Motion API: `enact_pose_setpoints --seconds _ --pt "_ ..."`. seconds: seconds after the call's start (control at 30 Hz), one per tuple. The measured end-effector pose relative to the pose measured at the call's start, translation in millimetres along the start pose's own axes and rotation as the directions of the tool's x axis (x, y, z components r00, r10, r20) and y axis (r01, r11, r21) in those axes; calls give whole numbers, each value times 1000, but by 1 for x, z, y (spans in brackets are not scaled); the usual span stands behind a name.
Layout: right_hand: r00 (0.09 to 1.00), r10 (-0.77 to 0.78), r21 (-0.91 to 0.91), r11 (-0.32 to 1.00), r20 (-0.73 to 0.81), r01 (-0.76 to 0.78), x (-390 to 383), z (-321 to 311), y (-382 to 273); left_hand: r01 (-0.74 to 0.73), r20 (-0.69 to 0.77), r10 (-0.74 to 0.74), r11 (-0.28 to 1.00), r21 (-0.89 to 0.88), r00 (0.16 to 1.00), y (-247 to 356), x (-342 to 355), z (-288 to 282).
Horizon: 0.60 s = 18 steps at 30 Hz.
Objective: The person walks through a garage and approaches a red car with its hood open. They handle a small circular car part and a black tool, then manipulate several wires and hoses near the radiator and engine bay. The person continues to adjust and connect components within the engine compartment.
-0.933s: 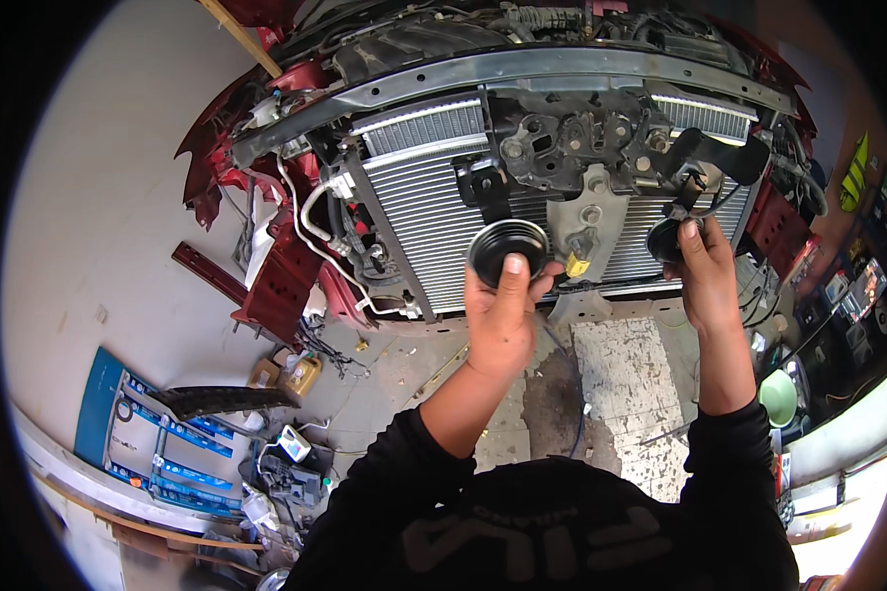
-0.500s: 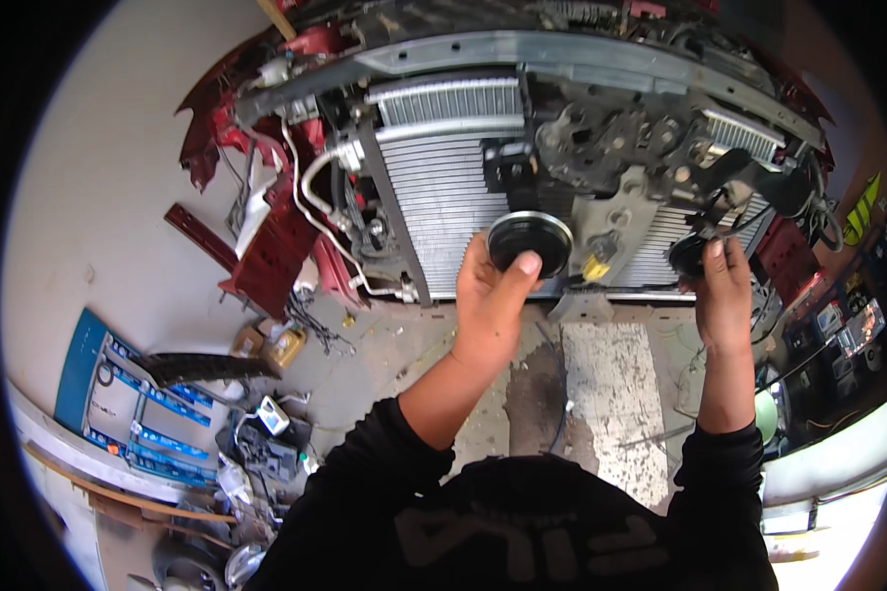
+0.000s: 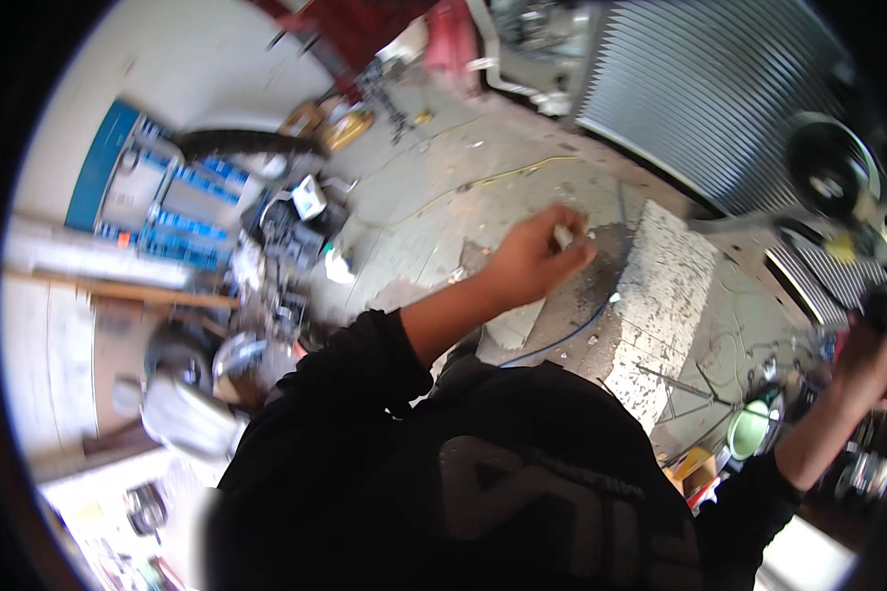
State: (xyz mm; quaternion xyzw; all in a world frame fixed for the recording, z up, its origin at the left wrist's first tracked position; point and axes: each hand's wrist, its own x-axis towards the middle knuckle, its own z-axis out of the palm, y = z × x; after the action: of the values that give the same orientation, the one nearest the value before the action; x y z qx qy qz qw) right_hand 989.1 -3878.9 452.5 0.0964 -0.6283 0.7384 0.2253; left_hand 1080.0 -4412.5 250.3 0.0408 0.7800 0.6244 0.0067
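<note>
Away from the car front, my left hand hangs over the floor, thumb and curled fingers apart, with nothing visible held in them. My right hand, at the right edge, is closed on a small black round horn-like part. Another black disc with a shiny rim sits in front of the radiator, above and right of my left hand. A yellow connector shows below that disc. The picture is blurred by motion.
Blue-banded panels lean by the left wall, near piled parts and a black curved trim. A blue hose and a pale speckled board lie on the floor. A green basin is at lower right.
My left hand has let go of the left disc and moved down and away from it. The view has swung left, so the car front now sits at upper right, tilted.
</note>
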Motion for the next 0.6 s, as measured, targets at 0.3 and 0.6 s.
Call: enact_pose_setpoints --seconds 0.3,0.6 --pt "993 62 30 997 98 -65 22 -34 -7 570 77 -929 287 770 363 -294 -369 -11" --pt "940 57 109 989 337 -99 40 -51 -17 534 174 -928 336 776 331 -303 -422 -23"
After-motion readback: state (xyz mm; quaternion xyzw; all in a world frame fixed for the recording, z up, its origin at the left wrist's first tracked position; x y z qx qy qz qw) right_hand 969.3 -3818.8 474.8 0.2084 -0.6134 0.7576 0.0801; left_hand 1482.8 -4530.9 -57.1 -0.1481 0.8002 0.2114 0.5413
